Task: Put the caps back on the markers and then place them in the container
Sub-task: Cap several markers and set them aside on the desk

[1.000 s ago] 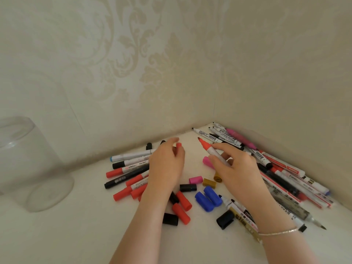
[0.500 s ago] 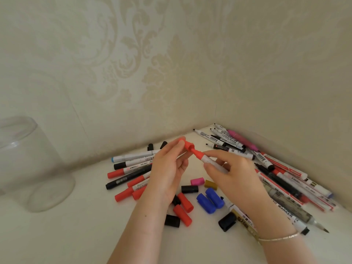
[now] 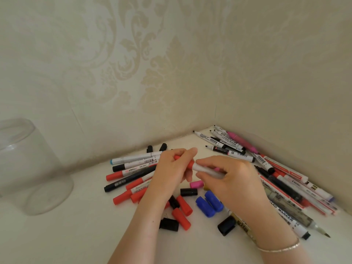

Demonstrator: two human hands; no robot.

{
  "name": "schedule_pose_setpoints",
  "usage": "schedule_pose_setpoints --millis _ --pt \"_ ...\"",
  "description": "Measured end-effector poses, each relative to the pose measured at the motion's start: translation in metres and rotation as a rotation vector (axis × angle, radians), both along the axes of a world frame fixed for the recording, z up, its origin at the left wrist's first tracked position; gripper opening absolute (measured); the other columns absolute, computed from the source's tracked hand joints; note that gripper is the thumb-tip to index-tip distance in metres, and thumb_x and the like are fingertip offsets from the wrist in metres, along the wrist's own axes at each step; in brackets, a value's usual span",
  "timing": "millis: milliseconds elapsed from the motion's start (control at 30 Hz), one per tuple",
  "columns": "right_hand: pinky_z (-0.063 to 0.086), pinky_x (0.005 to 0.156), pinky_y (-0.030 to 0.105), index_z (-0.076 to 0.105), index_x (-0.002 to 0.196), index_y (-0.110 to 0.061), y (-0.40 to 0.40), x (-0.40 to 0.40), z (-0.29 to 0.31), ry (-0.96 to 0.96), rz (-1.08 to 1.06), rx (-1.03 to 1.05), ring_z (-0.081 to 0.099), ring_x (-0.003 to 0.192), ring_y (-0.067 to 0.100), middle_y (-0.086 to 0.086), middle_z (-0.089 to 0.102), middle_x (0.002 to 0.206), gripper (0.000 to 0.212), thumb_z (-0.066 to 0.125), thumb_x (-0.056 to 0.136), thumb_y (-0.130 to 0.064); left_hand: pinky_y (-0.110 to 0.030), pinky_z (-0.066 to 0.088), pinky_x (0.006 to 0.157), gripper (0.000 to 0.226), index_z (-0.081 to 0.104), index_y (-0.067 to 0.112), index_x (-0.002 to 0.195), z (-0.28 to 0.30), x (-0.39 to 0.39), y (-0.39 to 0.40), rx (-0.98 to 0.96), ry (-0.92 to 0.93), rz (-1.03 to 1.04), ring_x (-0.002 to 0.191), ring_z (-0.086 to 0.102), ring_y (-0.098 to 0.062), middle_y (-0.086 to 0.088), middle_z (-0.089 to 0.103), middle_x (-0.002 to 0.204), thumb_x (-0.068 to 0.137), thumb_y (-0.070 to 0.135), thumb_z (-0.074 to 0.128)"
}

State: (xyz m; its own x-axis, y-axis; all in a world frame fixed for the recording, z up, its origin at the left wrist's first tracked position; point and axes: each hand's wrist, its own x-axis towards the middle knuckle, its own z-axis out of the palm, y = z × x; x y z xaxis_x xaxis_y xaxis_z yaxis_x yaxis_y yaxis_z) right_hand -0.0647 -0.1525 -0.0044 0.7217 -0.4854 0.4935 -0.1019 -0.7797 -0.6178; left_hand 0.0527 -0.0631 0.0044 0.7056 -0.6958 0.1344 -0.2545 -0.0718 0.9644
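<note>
My left hand grips a red cap, which sits on the tip of a white marker. My right hand holds that marker's barrel, and both hands meet above the white tabletop. Several capped markers lie in a row left of my hands. A pile of uncapped markers fills the corner at the right. The clear container stands at the far left.
Loose caps lie near my wrists: red caps, blue caps, black caps and a pink cap. Patterned walls close off the corner behind and to the right. A bracelet circles my right wrist.
My hands have come together above the table. The red cap, apart from the marker's tip a second ago, now covers it.
</note>
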Motion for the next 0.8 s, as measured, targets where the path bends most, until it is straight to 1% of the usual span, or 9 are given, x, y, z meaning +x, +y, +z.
schedule_pose_setpoints --millis 67,200,367,500,600,633,700,767,800 --pt "0.056 0.055 0.038 0.073 0.094 -0.037 0.002 0.001 0.001 -0.001 -0.001 -0.007 0.065 0.06 0.005 -0.016 0.069 0.072 0.022 0.071 0.079 -0.02 -0.015 0.033 0.041 0.044 0.055 0.01 0.053 0.0 0.0 -0.002 -0.024 0.047 0.014 0.035 0.034 -0.011 -0.006 0.046 0.039 0.094 0.027 0.057" --pt "0.055 0.052 0.038 0.074 0.093 -0.034 0.003 0.002 0.005 -0.035 0.015 -0.074 0.063 0.056 0.007 -0.012 0.068 0.07 0.02 0.072 0.078 -0.021 -0.017 0.03 0.038 0.041 0.055 0.007 0.055 0.003 -0.003 -0.003 -0.062 0.119 0.017 0.034 0.032 -0.012 -0.007 0.043 0.039 0.093 0.023 0.059" --pt "0.052 0.048 0.036 0.075 0.088 -0.032 0.005 0.006 0.008 -0.067 0.012 -0.133 0.058 0.052 0.008 -0.01 0.066 0.065 0.015 0.064 0.078 -0.031 -0.018 0.023 0.037 0.039 0.047 0.009 0.053 0.004 -0.004 -0.002 -0.126 0.212 0.014 0.034 0.026 -0.013 -0.003 0.033 0.04 0.09 0.013 0.06" --pt "0.052 0.049 0.036 0.074 0.09 -0.034 0.003 0.008 0.006 -0.029 -0.026 -0.111 0.056 0.052 0.007 -0.012 0.064 0.063 0.012 0.068 0.08 -0.033 -0.02 0.022 0.039 0.036 0.045 0.008 0.057 0.004 -0.003 -0.003 -0.11 0.199 -0.013 0.033 0.027 -0.008 0.001 0.031 0.04 0.091 0.012 0.058" --pt "0.053 0.05 0.035 0.073 0.091 -0.035 0.002 0.012 0.005 -0.006 -0.078 -0.116 0.059 0.054 0.008 -0.012 0.064 0.064 0.014 0.064 0.081 -0.039 -0.019 0.027 0.044 0.035 0.049 0.012 0.06 0.005 0.003 -0.002 -0.046 0.163 -0.029 0.04 0.032 -0.008 0.003 0.04 0.043 0.093 0.02 0.059" --pt "0.054 0.053 0.035 0.072 0.093 -0.035 0.003 0.013 0.005 0.006 -0.096 -0.135 0.061 0.059 0.009 -0.011 0.065 0.069 0.016 0.063 0.081 -0.041 -0.019 0.032 0.046 0.032 0.054 0.011 0.064 0.007 0.005 0.001 -0.026 0.138 -0.033 0.043 0.037 -0.009 0.002 0.046 0.046 0.093 0.024 0.059" --pt "0.053 0.073 0.035 0.066 0.11 -0.035 0.001 0.014 0.004 0.098 -0.152 -0.158 0.062 0.084 0.012 -0.01 0.067 0.091 0.03 0.066 0.081 -0.039 -0.019 0.043 0.054 0.024 0.061 0.01 0.076 0.007 0.014 0.009 -0.034 0.106 0.017 0.05 0.049 -0.008 0.002 0.058 0.055 0.093 0.027 0.059" --pt "0.045 0.091 0.037 0.053 0.131 -0.029 -0.01 0.011 0.002 0.222 -0.232 -0.156 0.054 0.106 0.018 -0.003 0.061 0.113 0.051 0.067 0.082 -0.031 -0.02 0.05 0.064 0.014 0.064 0.013 0.085 0.004 0.029 0.022 -0.087 0.078 0.197 0.061 0.06 -0.009 0.001 0.066 0.067 0.093 0.024 0.059" --pt "0.043 0.095 0.038 0.046 0.137 -0.025 -0.017 0.006 0.002 0.273 -0.299 -0.136 0.051 0.11 0.022 0.001 0.058 0.118 0.056 0.065 0.084 -0.026 -0.021 0.05 0.067 0.01 0.065 0.016 0.089 0.003 0.038 0.031 -0.089 0.025 0.304 0.069 0.063 -0.01 0.001 0.068 0.075 0.093 0.023 0.059"
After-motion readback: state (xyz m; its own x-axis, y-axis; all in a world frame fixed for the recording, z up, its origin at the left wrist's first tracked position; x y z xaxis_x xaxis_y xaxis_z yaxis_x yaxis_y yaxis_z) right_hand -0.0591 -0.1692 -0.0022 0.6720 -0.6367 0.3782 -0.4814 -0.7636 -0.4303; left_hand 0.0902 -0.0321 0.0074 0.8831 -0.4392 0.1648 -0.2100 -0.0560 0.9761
